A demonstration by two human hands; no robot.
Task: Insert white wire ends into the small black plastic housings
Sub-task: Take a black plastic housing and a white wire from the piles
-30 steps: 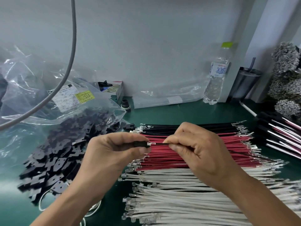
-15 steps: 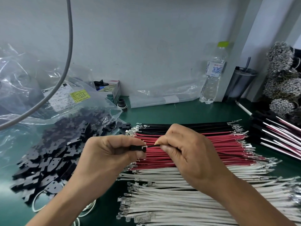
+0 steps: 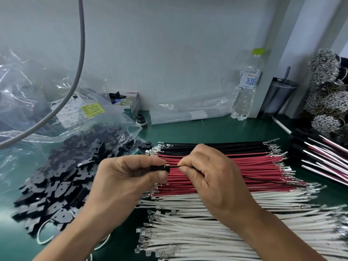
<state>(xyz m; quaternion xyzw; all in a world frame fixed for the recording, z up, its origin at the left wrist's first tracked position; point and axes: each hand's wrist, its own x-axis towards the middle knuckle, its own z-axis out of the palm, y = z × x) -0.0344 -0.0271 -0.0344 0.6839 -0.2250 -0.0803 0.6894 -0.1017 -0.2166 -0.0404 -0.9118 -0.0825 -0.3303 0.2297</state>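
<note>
We work at a green bench [image 3: 216, 132] set against a pale grey wall, and the red wires [image 3: 254, 170] laid flat across its middle serve as our landmark. Directly over the near end of those red wires our left hand [image 3: 128, 178] pinches a small black housing [image 3: 159, 168] between thumb and forefinger, the fingers curled tight around it. Our right hand [image 3: 212, 178], just beside it and also above the red wires, pinches a thin black wire [image 3: 174, 166] whose end meets the housing's mouth; the rest of that wire trails off to the right over the red ones. Behind the red wires lie the black wires [image 3: 216, 146], and in front of them, nearer to us, spread the white wires [image 3: 216, 234] with their metal terminals. Left of the red wires a heap of black housings [image 3: 62, 178] spills from a clear plastic bag [image 3: 37, 102]. Far behind the red wires, against the wall, stand a water bottle [image 3: 246, 85] and a dark tumbler [image 3: 278, 97].
</note>
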